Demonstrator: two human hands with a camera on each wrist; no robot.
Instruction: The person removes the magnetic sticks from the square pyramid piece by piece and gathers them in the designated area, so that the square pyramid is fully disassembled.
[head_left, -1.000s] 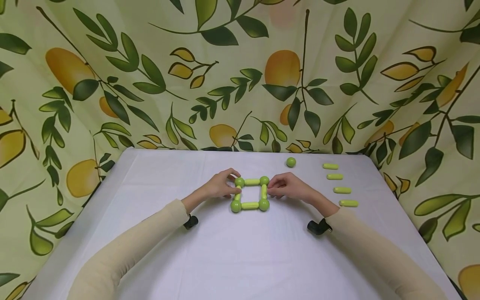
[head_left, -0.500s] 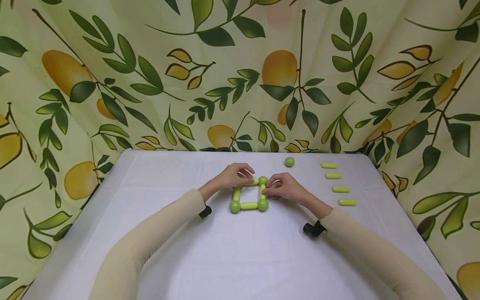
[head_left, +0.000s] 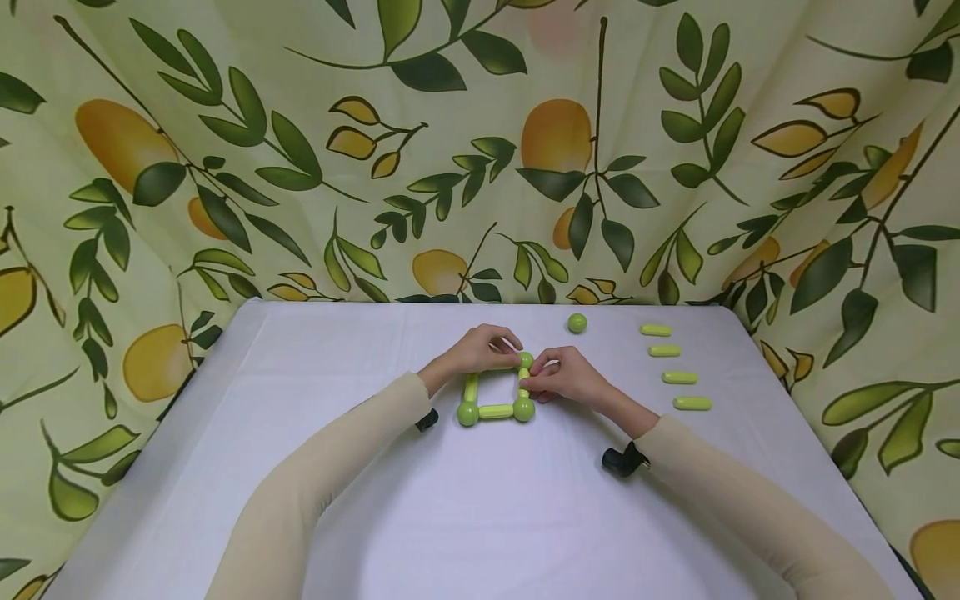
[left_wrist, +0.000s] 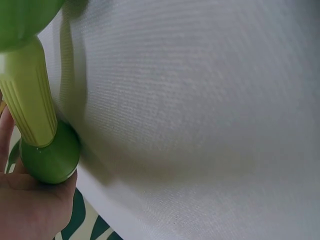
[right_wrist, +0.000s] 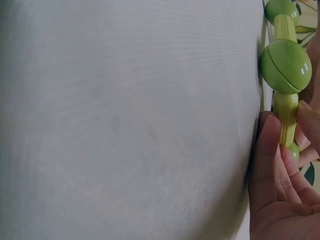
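A square of light green rods and darker green balls lies on the white table. My left hand reaches over its far side, hiding the far left corner. Thumb and forefinger of that hand are at the far right ball, seemingly pinching it. In the left wrist view, a ridged rod runs between two balls, the lower ball against the hand. My right hand pinches the right-side rod between thumb and fingers. The near left ball and near right ball show fully.
A loose green ball lies beyond the square, near the table's back edge. Several loose rods are spaced in a column on the right. A curtain printed with leaves and fruit hangs behind the table.
My left hand has moved from the square's left side along its far side to the far right ball. The right hand has closed in on the right-side rod and pinches it.
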